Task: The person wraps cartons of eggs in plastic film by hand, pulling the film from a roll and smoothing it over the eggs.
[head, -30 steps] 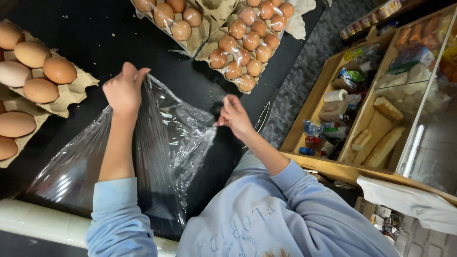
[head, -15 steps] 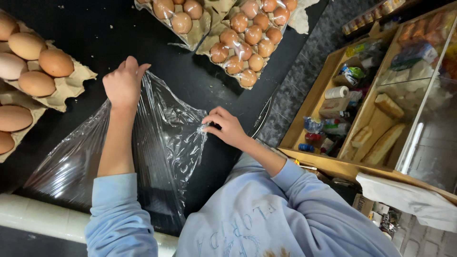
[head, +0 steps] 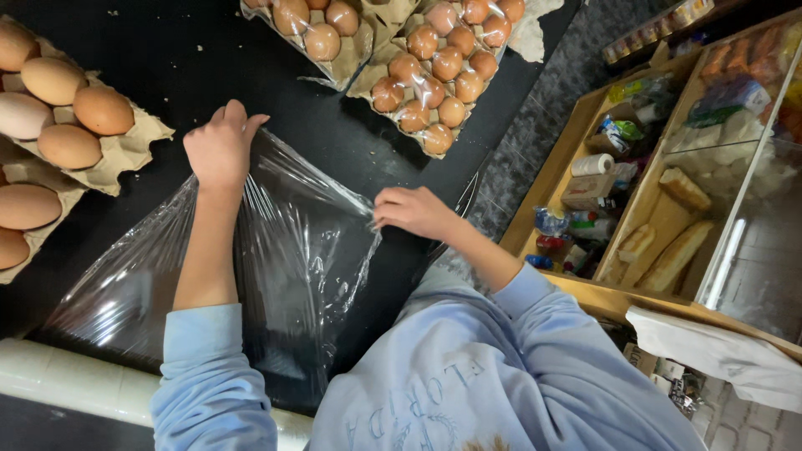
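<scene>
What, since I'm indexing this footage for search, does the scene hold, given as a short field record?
surface: black table
left hand: closed on the far edge of the clear plastic film
right hand: pinches the film's right edge
film roll: white, lying at the near table edge, sheet drawn out from it
open egg tray: cardboard, brown eggs, left of the film
wrapped egg trays: two, far side, under film
wooden shelf: right, stocked with goods

Film-wrapped egg cartons (head: 439,79), top centre
</scene>
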